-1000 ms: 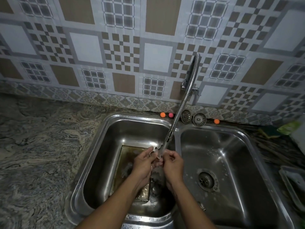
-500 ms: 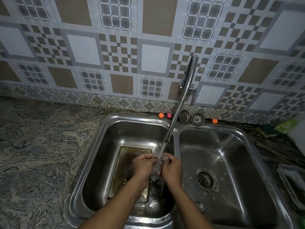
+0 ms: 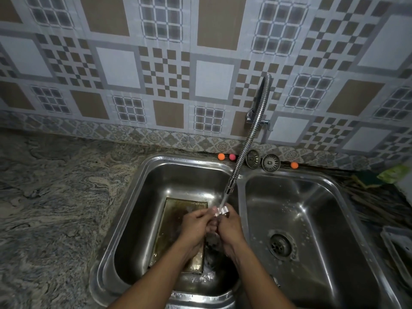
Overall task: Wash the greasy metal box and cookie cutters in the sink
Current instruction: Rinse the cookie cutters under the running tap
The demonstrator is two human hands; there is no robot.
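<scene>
A small shiny cookie cutter (image 3: 221,211) is under the running water, pinched between the curled fingers of the left hand (image 3: 196,224) and the right hand (image 3: 230,226), which meet over the left basin (image 3: 138,219) of the sink. Below them the greasy metal box (image 3: 176,210) lies flat on that basin's floor, partly hidden by the left forearm. The flexible faucet hose (image 3: 245,148) bends down from the tiled wall to just above the hands.

Left hand (image 3: 196,224), right hand (image 3: 230,226) hold cutter (image 3: 222,211) under faucet (image 3: 244,148).
</scene>
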